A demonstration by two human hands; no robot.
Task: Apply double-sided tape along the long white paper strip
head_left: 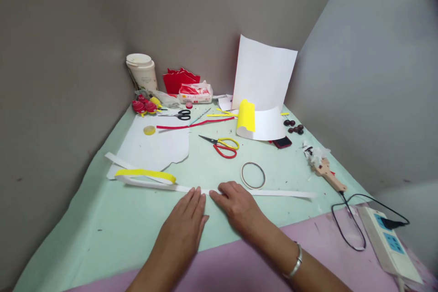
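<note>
My left hand [185, 223] lies flat on the pale green table cover [102, 219], fingers stretched out, with its fingertips touching a long white paper strip [284, 194]. My right hand [237, 205] rests beside it, fingers spread and pressing on the same strip near its middle. The strip runs left to right across the table. A yellow pleated strip [145, 174] lies over the white strip's left end. A tape ring [253, 175] sits just beyond my right hand. A silver bracelet [297, 262] is on my right wrist.
Red-and-yellow scissors [224, 145] lie mid-table, black scissors [181, 115] farther back. White sheets [263, 77] lean on the wall by a yellow roll [246, 115]. A cup [142, 70], red paper flowers [144, 106], phone [282, 142], glue gun [328, 173] and power strip [388, 242] surround the work area.
</note>
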